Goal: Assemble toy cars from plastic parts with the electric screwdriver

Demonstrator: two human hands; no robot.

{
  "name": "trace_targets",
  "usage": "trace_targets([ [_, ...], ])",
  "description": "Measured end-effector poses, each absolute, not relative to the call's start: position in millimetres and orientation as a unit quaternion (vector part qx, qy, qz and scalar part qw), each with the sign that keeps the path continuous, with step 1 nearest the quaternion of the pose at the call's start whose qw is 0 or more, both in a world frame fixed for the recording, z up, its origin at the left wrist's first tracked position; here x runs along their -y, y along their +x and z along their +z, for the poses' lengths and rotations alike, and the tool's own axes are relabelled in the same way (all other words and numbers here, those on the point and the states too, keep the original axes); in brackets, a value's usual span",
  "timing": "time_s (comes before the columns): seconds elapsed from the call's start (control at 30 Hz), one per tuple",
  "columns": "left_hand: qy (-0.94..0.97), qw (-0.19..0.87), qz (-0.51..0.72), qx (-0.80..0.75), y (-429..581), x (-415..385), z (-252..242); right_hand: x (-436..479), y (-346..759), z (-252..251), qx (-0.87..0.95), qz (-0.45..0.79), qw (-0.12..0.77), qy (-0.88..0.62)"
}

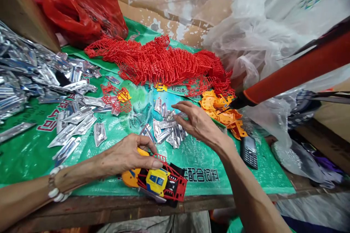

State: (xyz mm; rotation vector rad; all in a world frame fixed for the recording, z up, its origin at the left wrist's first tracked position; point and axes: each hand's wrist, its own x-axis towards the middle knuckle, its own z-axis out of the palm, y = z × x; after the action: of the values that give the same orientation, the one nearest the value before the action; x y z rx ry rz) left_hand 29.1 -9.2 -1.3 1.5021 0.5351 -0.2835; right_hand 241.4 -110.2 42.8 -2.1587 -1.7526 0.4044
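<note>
My left hand (133, 156) is closed on a toy car (157, 182) at the table's front edge, thumb on top and fingers behind it. The car has a yellow and blue cabin, a red lattice frame and an orange end. A silver strip shows along its near side. My right hand (197, 122) hovers over a small heap of silver plastic parts (165, 134), its fingers stretched out and apart. Nothing shows between those fingers. Right of it lie orange plastic shells (214, 103).
A long pile of red lattice frames (158, 62) spans the back. Many silver parts (24, 69) are heaped at left. A red bag (90, 7) stands behind. A black phone (249, 153) lies at right, below a red rod-shaped tool with a black tip (295, 71).
</note>
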Motion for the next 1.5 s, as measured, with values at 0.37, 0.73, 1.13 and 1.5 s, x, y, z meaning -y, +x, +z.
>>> trace_targets([
  [0.37,0.658,0.698,-0.181,-0.217,3.8,8.5,2.6,97.6,173.1,3.6,0.712,0.176,0.130,-0.667],
  [0.73,0.599,0.746,-0.060,-0.284,2.3,15.4,-9.5,107.9,193.5,4.7,0.568,0.203,0.271,-0.750],
  [1.13,0.686,0.640,0.049,-0.343,11.5,16.1,2.8,173.0,172.7,36.5,0.248,0.232,0.600,-0.725],
  [1.5,0.691,0.634,0.025,-0.346,17.5,21.1,2.6,184.2,134.1,13.1,0.172,0.209,0.641,-0.718],
])
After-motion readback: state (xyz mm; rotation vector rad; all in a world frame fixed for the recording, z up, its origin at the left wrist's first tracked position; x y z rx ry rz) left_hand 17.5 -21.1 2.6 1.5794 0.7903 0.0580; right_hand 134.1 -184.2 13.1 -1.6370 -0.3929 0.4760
